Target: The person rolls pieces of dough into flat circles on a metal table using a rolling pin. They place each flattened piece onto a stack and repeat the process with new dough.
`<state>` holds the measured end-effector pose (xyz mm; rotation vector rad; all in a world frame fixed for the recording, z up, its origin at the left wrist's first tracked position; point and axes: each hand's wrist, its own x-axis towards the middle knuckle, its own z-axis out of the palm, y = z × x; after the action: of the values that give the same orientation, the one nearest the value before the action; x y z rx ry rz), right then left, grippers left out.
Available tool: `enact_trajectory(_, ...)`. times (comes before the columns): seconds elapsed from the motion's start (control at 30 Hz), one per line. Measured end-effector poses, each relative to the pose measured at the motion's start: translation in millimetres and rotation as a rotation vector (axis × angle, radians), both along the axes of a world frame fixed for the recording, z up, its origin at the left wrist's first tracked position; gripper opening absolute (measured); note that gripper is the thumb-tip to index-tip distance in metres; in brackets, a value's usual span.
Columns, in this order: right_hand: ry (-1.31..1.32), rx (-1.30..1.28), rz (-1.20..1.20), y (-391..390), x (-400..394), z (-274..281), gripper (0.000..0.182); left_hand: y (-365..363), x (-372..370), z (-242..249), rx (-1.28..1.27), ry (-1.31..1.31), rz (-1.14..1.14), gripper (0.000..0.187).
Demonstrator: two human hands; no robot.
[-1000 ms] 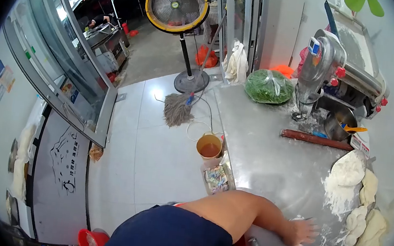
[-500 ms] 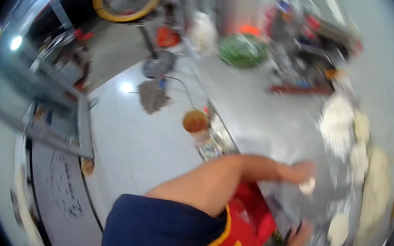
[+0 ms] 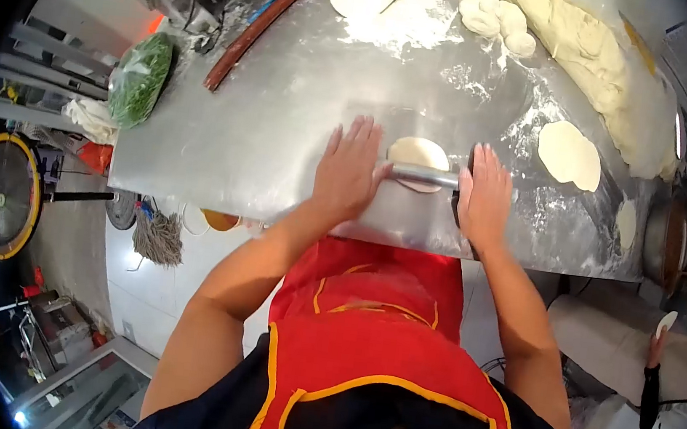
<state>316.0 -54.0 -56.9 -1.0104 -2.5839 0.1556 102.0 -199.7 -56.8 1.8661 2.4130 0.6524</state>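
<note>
A metal rolling pin (image 3: 426, 176) lies across a small round of dough (image 3: 418, 150) near the counter's front edge. My left hand (image 3: 350, 173) rests flat by the pin's left end, fingers stretched forward, its thumb touching the pin. Over the right end lies my right hand (image 3: 485, 195), also flat with fingers extended; the palm hides that end. To the right, a larger flattened dough piece (image 3: 570, 156) lies on the floured counter (image 3: 258, 145).
A long dough mass (image 3: 590, 56), dough balls (image 3: 493, 18) and loose flour (image 3: 402, 31) occupy the back. A dark red stick (image 3: 267, 26) and bagged greens (image 3: 139, 79) lie left. At right, another person's hand (image 3: 657, 345) holds a pale disc near a round pan (image 3: 664, 238).
My view has swung round to face the counter squarely. One hand was at a small piece of dough; now both hands lie on the rolling pin over a dough round.
</note>
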Motion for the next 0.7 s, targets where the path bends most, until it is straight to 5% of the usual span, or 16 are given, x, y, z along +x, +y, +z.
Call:
enact_trajectory(0.1, -0.095, 0.021, -0.086, 44.3, -36.6, 3.3, 0.052, 59.9, -32.4, 7.4, -0.109, 0.050, 0.058, 0.060)
enact_trajectory(0.4, -0.036, 0.148, -0.205, 152.5, -107.2, -1.4, 0.056, 186.2, -95.8, -2.1, 0.153, 0.271, 0.200, 0.059)
enact_trajectory(0.7, -0.011, 0.030, 0.000, 30.5, -26.5, -11.7, 0.061, 56.2, -32.6, 6.7, -0.005, 0.091, -0.029, 0.062)
